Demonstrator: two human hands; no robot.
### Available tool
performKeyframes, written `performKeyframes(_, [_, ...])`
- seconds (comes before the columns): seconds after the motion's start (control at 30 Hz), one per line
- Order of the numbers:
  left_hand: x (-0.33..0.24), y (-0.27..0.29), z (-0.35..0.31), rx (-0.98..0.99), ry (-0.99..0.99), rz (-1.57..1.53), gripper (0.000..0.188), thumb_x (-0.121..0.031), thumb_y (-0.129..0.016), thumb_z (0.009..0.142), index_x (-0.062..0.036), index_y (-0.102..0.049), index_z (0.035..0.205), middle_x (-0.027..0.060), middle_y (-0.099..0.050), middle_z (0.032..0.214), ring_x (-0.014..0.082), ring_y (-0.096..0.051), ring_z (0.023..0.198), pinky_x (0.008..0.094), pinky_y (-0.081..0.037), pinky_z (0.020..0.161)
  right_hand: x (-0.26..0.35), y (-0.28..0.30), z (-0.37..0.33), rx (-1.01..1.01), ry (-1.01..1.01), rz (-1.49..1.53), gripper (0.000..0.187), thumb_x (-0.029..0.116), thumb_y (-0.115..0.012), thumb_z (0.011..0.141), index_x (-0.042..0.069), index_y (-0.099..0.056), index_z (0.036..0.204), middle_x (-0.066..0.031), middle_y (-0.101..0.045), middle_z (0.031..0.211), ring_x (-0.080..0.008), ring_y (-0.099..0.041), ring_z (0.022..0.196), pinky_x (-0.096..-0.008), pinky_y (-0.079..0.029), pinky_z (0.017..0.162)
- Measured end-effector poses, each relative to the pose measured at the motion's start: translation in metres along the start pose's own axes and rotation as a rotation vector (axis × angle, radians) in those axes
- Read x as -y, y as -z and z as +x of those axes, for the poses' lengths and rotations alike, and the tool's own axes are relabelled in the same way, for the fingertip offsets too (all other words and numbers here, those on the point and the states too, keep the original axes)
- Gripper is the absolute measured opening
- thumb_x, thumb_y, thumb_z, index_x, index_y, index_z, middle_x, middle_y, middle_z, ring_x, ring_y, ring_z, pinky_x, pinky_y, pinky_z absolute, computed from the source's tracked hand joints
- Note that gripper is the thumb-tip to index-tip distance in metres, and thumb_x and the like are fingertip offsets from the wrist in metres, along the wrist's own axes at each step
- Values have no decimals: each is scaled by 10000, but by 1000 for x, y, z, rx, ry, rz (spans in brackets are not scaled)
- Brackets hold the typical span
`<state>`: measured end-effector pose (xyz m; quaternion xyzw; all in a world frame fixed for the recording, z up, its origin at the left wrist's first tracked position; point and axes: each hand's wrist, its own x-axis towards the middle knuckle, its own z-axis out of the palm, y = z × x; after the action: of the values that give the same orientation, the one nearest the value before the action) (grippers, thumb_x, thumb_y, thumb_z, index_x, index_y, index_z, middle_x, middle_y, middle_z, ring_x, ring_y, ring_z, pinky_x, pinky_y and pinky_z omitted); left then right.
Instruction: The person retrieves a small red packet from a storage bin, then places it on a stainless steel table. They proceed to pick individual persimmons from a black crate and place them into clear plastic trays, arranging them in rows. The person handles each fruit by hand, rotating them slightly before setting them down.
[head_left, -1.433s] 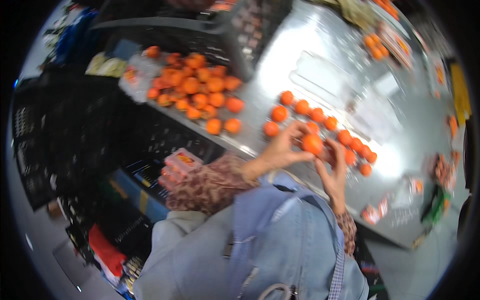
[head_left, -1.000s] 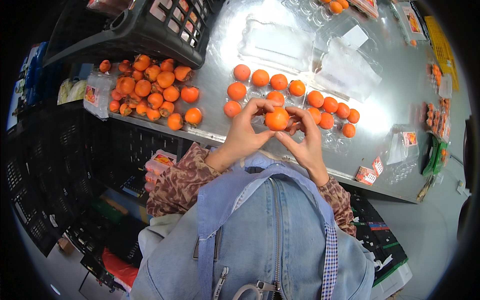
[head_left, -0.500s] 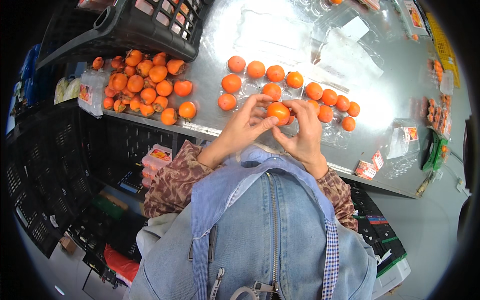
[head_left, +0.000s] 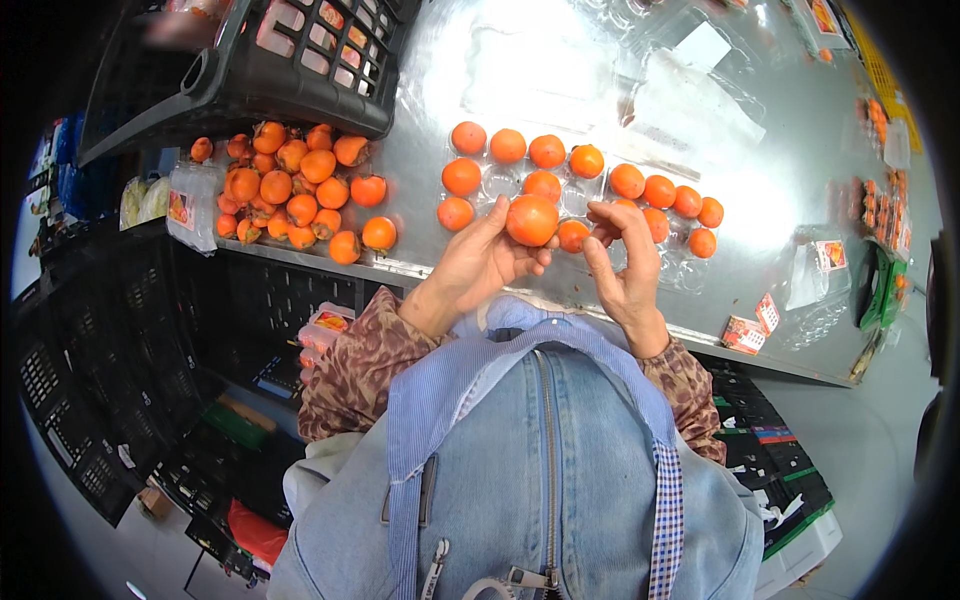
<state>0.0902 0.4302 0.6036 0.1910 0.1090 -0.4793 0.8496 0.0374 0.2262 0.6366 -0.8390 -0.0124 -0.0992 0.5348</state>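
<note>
A persimmon [head_left: 531, 220] is held in the left hand [head_left: 478, 262] over the table's [head_left: 560, 70] near edge; the right hand [head_left: 622, 262] is half closed, empty. If the grip is loosened, it could be dropped off the edge.

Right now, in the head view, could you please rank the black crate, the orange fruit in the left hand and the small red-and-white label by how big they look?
1. black crate, by far the largest.
2. orange fruit in the left hand; being nearer the camera enlarges it.
3. red-and-white label, the smallest.
</note>
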Motion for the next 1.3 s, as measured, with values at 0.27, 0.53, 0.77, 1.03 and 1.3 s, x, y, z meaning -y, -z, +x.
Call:
performKeyframes(0.27, [-1, 0, 0, -134, 59, -122, 524, -424, -361, 1047, 14, -442, 1322, 215, -625, 1134, 210, -678, 913, 290, -599, 791, 2, -3, 2, -5, -37, -24, 277, 67, -675, 878, -6, -614, 1138, -79, -626, 885, -138, -571, 694, -262, -480, 635])
performKeyframes(0.53, [-1, -5, 0, -120, 75, -148, 510, -398, -411, 1038, 20, -434, 1331, 236, -609, 1177, 233, -679, 983, 294, -603, 806, 3, -4, -1, 53, -118, 3, 270, 54, -650, 889, -11, -615, 1149, -74, -631, 911, -136, -569, 771, -255, -472, 708])
performKeyframes(0.77, [1, -13, -1, -261, 5, 74, 414, -225, -590, 969, 2, -470, 1294, 142, -603, 1203, 213, -607, 1104, 317, -516, 928, 6, -8, 3, 67, -15, -68, 432, 98, -793, 761, 4, -606, 1138, -92, -626, 972, -156, -582, 757, -278, -500, 677])
performKeyframes(1.03, [13, -23, -1, -313, -238, 599, 388, -119, -735, 867, -11, -491, 1149, 118, -572, 1178, 168, -611, 1035, 313, -525, 871, 2, -16, 0, 92, -19, -15, 504, 106, -807, 742, 16, -584, 1185, -105, -613, 1072, -179, -636, 869, -274, -536, 726])
performKeyframes(1.3, [-7, -21, -12, -419, -288, 659, 282, -187, -631, 948, -42, -525, 1165, 99, -610, 1118, 156, -623, 930, 276, -513, 752, -20, 5, -17, -2, -774, 1105, 474, 405, -498, 980, 10, -518, 1242, -123, -612, 1091, -176, -586, 842, -262, -485, 694])
